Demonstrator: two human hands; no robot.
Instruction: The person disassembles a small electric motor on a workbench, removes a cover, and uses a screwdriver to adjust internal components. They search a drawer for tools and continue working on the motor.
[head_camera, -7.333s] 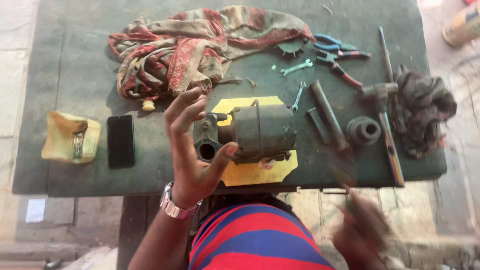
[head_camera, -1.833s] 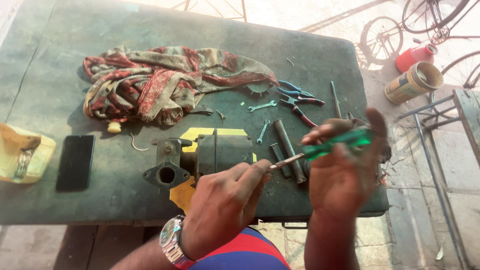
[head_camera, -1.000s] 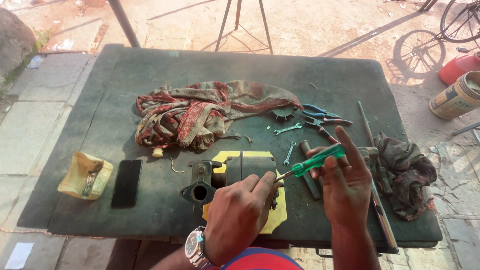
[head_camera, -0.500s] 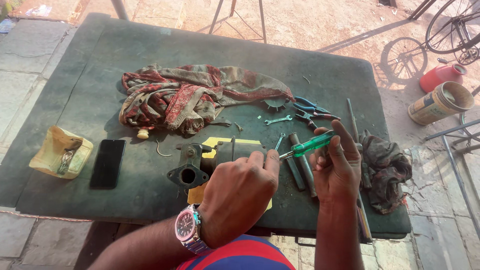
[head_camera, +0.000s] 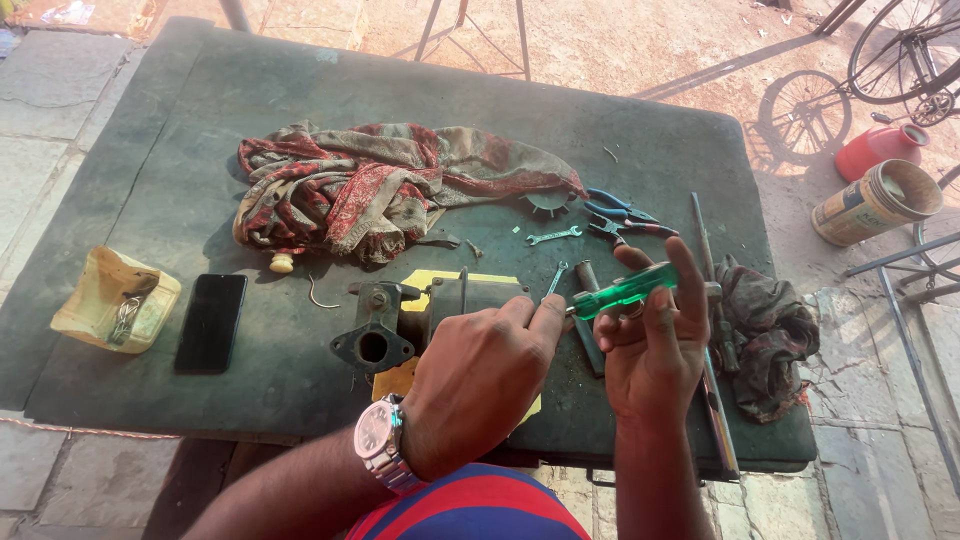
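While the right hand (head_camera: 655, 350) holds a green-handled screwdriver (head_camera: 622, 291) level above the bench (head_camera: 150, 180), its fingers curled shut around the translucent handle, the left hand (head_camera: 480, 385) meets it at the metal end, thumb and forefinger pinched onto the shaft where it leaves the handle. Just under the left hand a grey metal motor housing (head_camera: 400, 325) lies on a yellow sheet (head_camera: 430, 285), and small spanners (head_camera: 552, 237), blue-handled pliers (head_camera: 620, 212) and a dark rag (head_camera: 765, 335) sit near the right hand. Farther left lie a patterned red cloth (head_camera: 370, 185), a black phone (head_camera: 211, 322) and a cut-open yellow container (head_camera: 115, 300).
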